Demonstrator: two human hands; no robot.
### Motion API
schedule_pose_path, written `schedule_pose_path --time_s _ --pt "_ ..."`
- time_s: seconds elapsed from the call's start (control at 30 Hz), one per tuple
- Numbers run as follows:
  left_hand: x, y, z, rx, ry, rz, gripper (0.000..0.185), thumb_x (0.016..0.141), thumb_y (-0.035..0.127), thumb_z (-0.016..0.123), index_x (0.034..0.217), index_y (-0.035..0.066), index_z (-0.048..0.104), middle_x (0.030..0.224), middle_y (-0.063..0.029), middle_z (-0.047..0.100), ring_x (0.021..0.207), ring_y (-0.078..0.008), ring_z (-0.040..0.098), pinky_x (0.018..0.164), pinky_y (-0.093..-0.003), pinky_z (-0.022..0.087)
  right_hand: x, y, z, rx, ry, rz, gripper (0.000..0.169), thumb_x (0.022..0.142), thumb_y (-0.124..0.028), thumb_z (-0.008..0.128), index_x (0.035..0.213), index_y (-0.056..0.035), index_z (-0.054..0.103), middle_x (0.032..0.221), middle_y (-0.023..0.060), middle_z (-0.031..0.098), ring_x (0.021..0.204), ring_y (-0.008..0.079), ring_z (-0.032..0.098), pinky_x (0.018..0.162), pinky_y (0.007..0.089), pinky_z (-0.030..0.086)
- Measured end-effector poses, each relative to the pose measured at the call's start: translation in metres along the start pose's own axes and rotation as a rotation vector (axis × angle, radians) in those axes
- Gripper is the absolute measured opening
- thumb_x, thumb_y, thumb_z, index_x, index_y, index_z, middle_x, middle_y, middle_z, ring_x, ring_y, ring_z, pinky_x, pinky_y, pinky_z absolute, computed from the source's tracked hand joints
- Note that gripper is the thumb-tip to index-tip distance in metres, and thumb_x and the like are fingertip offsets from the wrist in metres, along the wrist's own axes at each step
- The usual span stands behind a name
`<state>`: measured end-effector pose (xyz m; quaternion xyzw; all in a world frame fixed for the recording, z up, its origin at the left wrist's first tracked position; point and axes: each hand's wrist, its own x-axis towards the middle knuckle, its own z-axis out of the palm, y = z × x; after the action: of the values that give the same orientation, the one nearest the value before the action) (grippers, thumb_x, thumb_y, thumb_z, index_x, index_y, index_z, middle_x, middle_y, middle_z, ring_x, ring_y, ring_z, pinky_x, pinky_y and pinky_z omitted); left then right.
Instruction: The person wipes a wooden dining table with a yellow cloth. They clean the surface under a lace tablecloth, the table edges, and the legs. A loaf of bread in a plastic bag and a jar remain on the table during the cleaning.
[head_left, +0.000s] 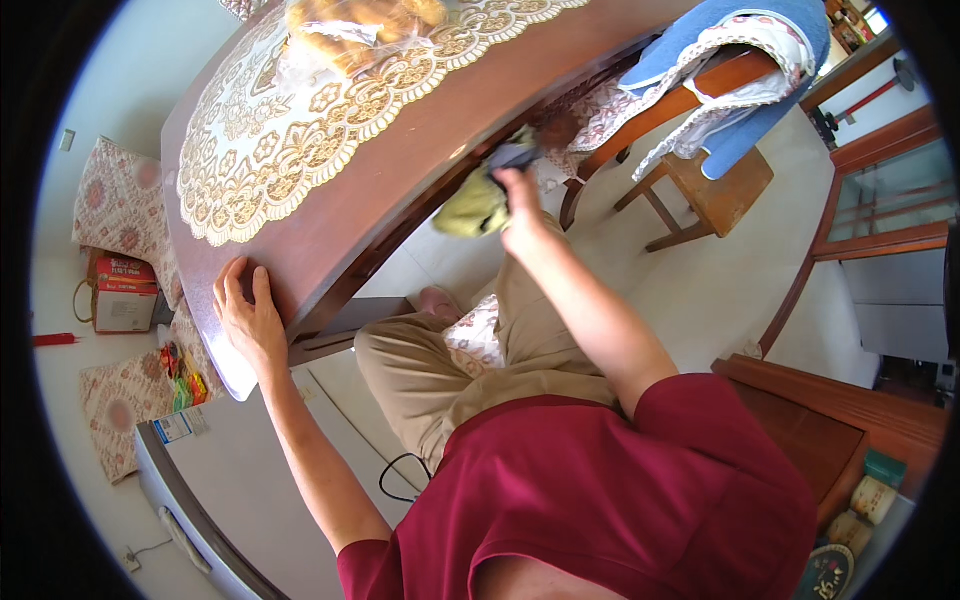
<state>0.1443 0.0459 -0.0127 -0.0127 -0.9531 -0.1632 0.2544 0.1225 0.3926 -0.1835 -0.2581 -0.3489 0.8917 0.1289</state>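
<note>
My right hand (519, 199) grips a crumpled yellow-green and dark grey cloth (474, 202) beside the edge of a brown wooden table (375, 191). Part of the cloth is blurred. My left hand (251, 311) rests on the table's near left end, its fingers slightly apart and holding nothing. A white and gold lace-patterned mat (285, 161) covers part of the tabletop. On it lies a clear plastic bag of bread-like food (360, 34).
A chair back (731, 75) draped with blue and patterned fabric stands at the upper right, with a wooden stool (720, 195) behind. A refrigerator (247, 480) is at the lower left. A wooden cabinet (802, 435) stands at the right.
</note>
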Motion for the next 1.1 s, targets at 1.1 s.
schedule_pose_path --time_s 1.1 --pt "0.0 0.002 0.008 0.06 0.038 0.023 0.029 0.099 0.026 0.063 0.121 0.008 0.068 0.126 -0.0078 0.066 0.117 -0.0305 0.06 0.103 -0.0414 0.047 -0.075 -0.219 -0.045 -0.85 0.393 -1.402 0.035 0.091 -0.01 0.08 0.118 0.0026 0.062 0.115 0.0161 0.069 0.1 0.0263 0.068 0.089 0.0409 0.054"
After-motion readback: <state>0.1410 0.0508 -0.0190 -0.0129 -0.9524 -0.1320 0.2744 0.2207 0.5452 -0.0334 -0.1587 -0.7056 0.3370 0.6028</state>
